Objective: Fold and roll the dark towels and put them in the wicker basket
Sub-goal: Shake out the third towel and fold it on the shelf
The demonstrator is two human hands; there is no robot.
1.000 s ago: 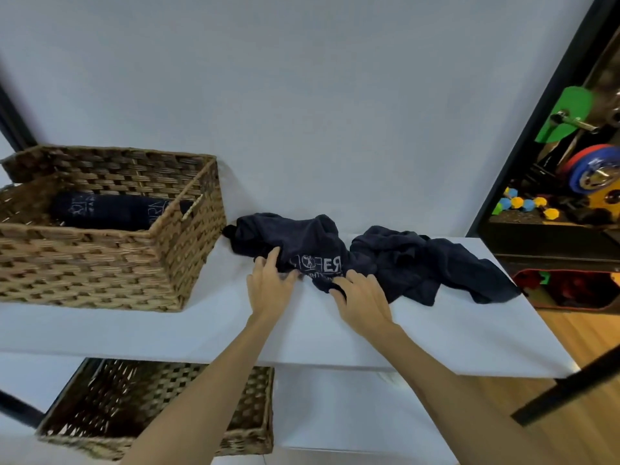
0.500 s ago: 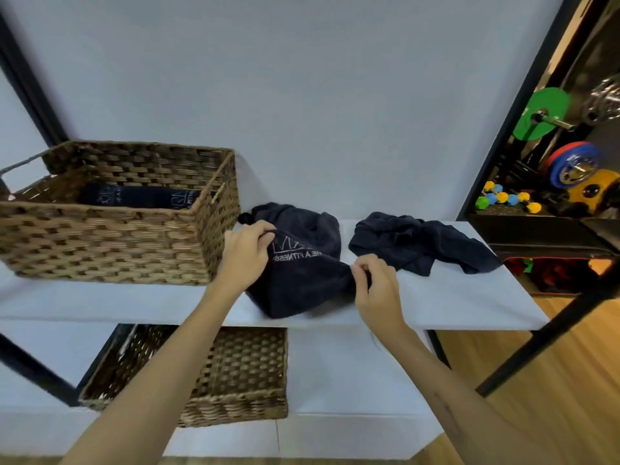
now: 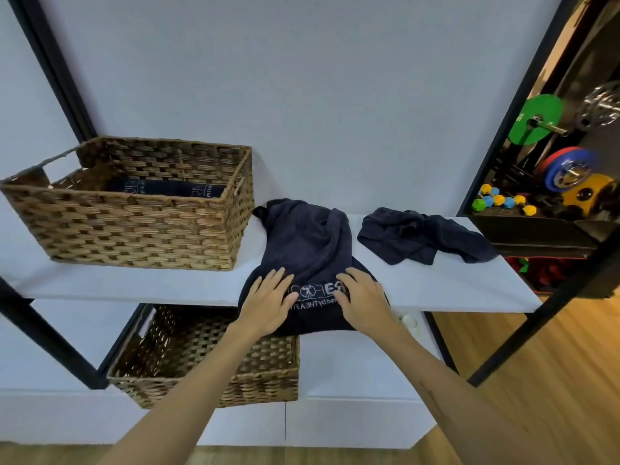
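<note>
A dark navy towel [image 3: 307, 245] with white lettering lies spread on the white shelf [image 3: 446, 286], its near edge hanging over the front. My left hand [image 3: 268, 298] presses flat on its near left part. My right hand [image 3: 364, 297] rests on its near right part, fingers slightly bent over the lettering. A second dark towel [image 3: 421, 234] lies crumpled to the right, apart from the first. The wicker basket [image 3: 134, 226] stands on the shelf's left, with a rolled dark towel [image 3: 167, 189] inside.
Another wicker basket [image 3: 208, 357] sits on the lower shelf under my hands. Black frame posts [image 3: 50, 58] stand at both sides. Weight plates [image 3: 536, 119] and coloured dumbbells [image 3: 503, 201] fill the room at the right. Wooden floor lies below.
The towel has been pulled toward the front edge and spread out, apart from the second one. Both hands went from pinching its corners to lying on top of it.
</note>
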